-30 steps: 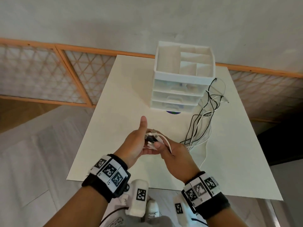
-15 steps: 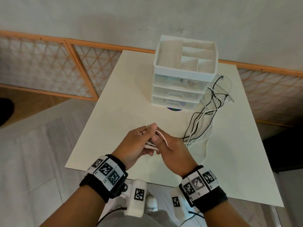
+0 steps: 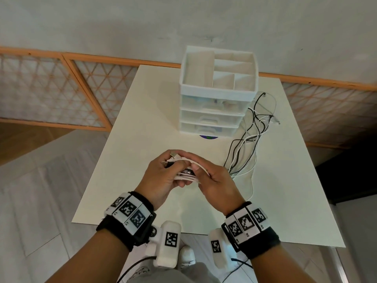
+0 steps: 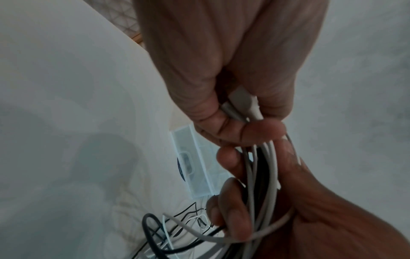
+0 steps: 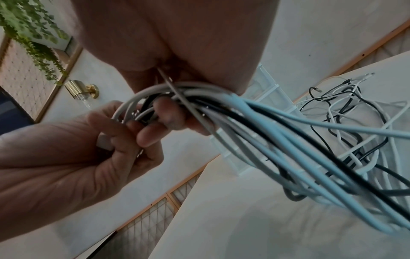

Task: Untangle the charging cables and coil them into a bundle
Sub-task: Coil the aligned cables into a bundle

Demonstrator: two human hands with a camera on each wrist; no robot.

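Several white and black charging cables (image 3: 247, 139) trail from my hands across the white table (image 3: 130, 139) to a loose tangle (image 5: 346, 126) beside the drawer unit. My left hand (image 3: 161, 176) grips the plug ends (image 3: 173, 158) of the bunch, fingers curled round them (image 4: 241, 106). Touching it on the right, my right hand (image 3: 214, 178) curls round the gathered strands (image 5: 199, 98) just behind the plugs. Both hands hover above the table's near half. The strands inside my fists are hidden.
A white three-drawer organiser (image 3: 216, 99) with open top compartments stands at the back centre, a dark disc (image 3: 208, 137) under its front edge. A wall with a wooden lattice panel (image 3: 51, 94) runs behind. Grey floor lies left of the table.
My left thumb, stuck up a second ago, has folded down onto the plugs. Both hands stay together at the same spot; the camera has tilted slightly.
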